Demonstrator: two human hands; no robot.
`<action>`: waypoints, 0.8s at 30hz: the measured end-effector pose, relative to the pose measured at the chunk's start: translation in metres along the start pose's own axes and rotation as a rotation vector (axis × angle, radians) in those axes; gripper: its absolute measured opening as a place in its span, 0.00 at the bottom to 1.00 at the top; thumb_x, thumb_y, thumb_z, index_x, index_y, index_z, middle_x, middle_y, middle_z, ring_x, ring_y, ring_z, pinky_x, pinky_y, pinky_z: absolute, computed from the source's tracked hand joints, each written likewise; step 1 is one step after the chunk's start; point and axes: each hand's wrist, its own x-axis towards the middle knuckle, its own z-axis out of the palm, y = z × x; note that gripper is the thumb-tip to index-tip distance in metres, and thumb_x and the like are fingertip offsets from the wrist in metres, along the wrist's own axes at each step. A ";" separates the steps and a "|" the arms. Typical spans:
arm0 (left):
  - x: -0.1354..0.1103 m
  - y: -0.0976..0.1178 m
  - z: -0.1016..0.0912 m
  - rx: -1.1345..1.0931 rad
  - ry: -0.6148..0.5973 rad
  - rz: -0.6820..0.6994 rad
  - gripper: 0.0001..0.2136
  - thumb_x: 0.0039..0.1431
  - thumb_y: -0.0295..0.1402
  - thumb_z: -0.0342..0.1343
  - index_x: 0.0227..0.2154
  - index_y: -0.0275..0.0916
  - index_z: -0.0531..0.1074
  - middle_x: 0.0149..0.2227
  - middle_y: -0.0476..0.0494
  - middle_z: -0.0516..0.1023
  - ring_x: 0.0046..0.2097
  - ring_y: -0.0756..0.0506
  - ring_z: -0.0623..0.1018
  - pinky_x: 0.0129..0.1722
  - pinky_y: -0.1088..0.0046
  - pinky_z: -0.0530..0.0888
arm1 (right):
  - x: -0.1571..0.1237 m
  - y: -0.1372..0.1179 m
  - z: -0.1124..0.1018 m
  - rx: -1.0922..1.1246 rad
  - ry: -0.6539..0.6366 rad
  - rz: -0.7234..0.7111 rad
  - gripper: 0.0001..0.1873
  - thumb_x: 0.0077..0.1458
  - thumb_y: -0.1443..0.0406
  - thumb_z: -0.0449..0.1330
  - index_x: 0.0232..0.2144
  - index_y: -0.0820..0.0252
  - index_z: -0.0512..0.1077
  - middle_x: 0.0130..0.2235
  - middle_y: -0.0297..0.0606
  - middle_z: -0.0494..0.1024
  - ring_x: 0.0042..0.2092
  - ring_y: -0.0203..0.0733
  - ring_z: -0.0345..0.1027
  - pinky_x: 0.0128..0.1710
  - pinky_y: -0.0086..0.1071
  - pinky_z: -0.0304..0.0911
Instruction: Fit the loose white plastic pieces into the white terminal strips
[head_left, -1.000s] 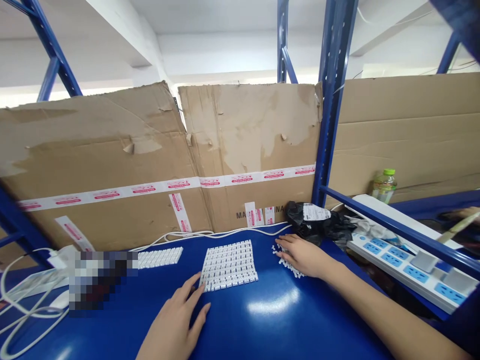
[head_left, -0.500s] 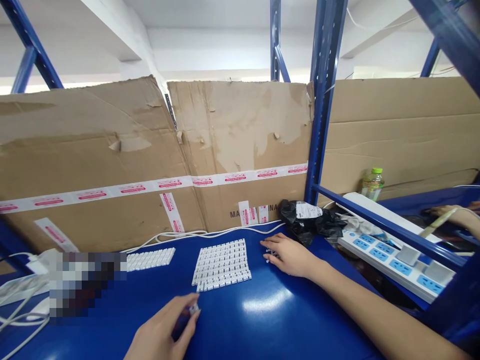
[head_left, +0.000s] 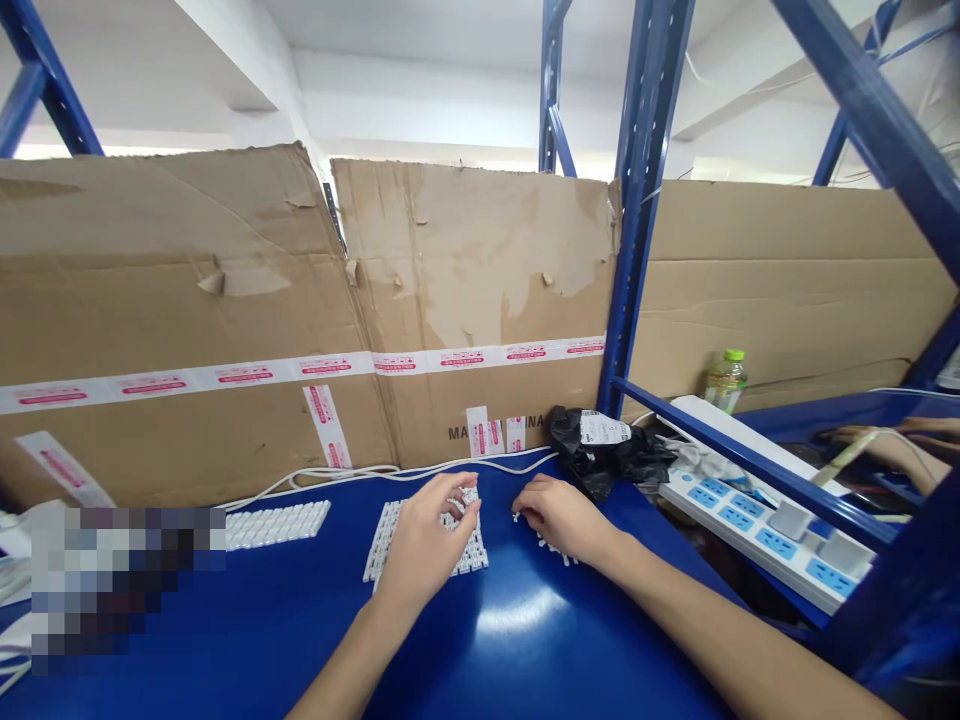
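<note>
My left hand (head_left: pixel 431 540) is over the block of small white plastic pieces (head_left: pixel 382 545), which lie in tight rows on the blue table. Its thumb and forefinger are bent toward each other around a small white piece (head_left: pixel 469 496), hard to tell apart from the rows behind. To the right, my right hand (head_left: pixel 559 515) rests on the table with its fingers curled down and pinched. A white bit shows at its fingertips, and several loose small white parts (head_left: pixel 566 558) lie under the palm.
Another set of white pieces (head_left: pixel 281 525) lies in a row at the left, near a blurred patch. A black plastic bag (head_left: pixel 600 460) sits behind my right hand. White cables run along the cardboard wall (head_left: pixel 480 260). A power strip (head_left: pixel 750 530), bottle (head_left: pixel 726 382) and another person's hands are right.
My left hand has moved up and right from the table's front to over the block. My right hand's fingers have curled in, showing loose parts beneath. The view has shifted slightly.
</note>
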 end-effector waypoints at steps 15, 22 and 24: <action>-0.028 -0.025 0.007 -0.323 -0.180 -0.250 0.12 0.62 0.41 0.63 0.43 0.41 0.84 0.48 0.40 0.86 0.46 0.40 0.87 0.50 0.62 0.85 | 0.003 -0.015 -0.008 0.579 0.241 0.232 0.07 0.56 0.69 0.63 0.35 0.58 0.82 0.38 0.38 0.86 0.39 0.45 0.80 0.44 0.37 0.74; -0.032 -0.016 0.010 -0.357 -0.255 -0.351 0.14 0.61 0.37 0.64 0.49 0.41 0.81 0.47 0.41 0.87 0.48 0.39 0.88 0.50 0.63 0.85 | 0.004 -0.021 0.001 0.819 0.198 0.297 0.07 0.54 0.63 0.67 0.36 0.59 0.81 0.39 0.40 0.86 0.41 0.46 0.80 0.45 0.40 0.74; -0.031 -0.014 0.010 -0.382 -0.236 -0.383 0.18 0.59 0.36 0.65 0.52 0.40 0.79 0.46 0.40 0.88 0.48 0.39 0.88 0.50 0.63 0.85 | 0.004 -0.029 0.002 0.907 0.199 0.295 0.10 0.55 0.60 0.70 0.37 0.59 0.80 0.39 0.39 0.86 0.40 0.45 0.80 0.44 0.39 0.74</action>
